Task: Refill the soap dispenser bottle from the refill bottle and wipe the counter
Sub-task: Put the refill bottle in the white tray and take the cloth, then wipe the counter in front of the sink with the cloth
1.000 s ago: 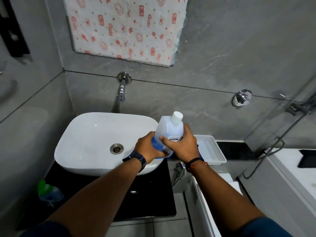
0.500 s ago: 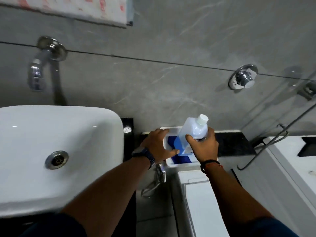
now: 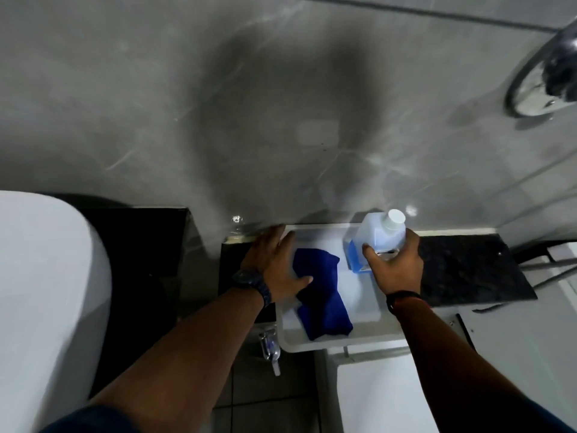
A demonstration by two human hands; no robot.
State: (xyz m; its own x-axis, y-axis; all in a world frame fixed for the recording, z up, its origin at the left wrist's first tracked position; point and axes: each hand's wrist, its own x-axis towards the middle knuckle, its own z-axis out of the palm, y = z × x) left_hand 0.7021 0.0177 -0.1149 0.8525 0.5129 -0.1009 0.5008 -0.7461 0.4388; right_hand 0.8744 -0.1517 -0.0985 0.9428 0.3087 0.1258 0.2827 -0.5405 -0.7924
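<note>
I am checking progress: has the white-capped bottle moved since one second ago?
Yes. The white-capped bottle went right, from over the sink rim to the far right corner of the white tray.

Right hand [image 3: 395, 270] wraps the refill bottle [image 3: 381, 235], and the grey wall [image 3: 281, 120] stands just behind the grip, so that way is shut. Left of the grip, the blue cloth [image 3: 321, 295] and the flat left hand [image 3: 274, 267] fill that side of the white tray [image 3: 337, 342]. Right of the grip, dark counter [image 3: 468, 267] lies open. Nearer the person there's bare tray floor, then its raised rim.
</note>
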